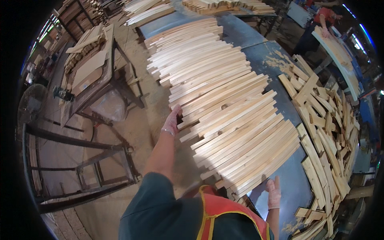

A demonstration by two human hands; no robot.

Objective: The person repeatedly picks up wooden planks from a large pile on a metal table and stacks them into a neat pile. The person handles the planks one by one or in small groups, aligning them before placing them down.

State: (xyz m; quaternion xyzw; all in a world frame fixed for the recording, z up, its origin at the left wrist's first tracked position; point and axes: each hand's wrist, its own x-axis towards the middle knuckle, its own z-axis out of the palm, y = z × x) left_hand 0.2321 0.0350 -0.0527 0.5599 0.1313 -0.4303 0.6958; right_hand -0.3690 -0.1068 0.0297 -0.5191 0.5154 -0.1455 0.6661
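Note:
A long row of pale wooden strips lies side by side across a blue-grey metal table. Their left ends stick out unevenly over the edge. My left hand, in a pinkish knitted glove, rests against these ends about midway along the row, fingers stretched and not wrapped round a strip. Close to me, at the right end of the nearest strip, is my right hand, gloved alike. Its fingers are apart beside that strip, with nothing visible in them.
A heap of loose wood offcuts lines the right side. On the left stand a dark metal frame and a workbench bearing boards. More stacked strips lie farther back. A co-worker handles a board at far right.

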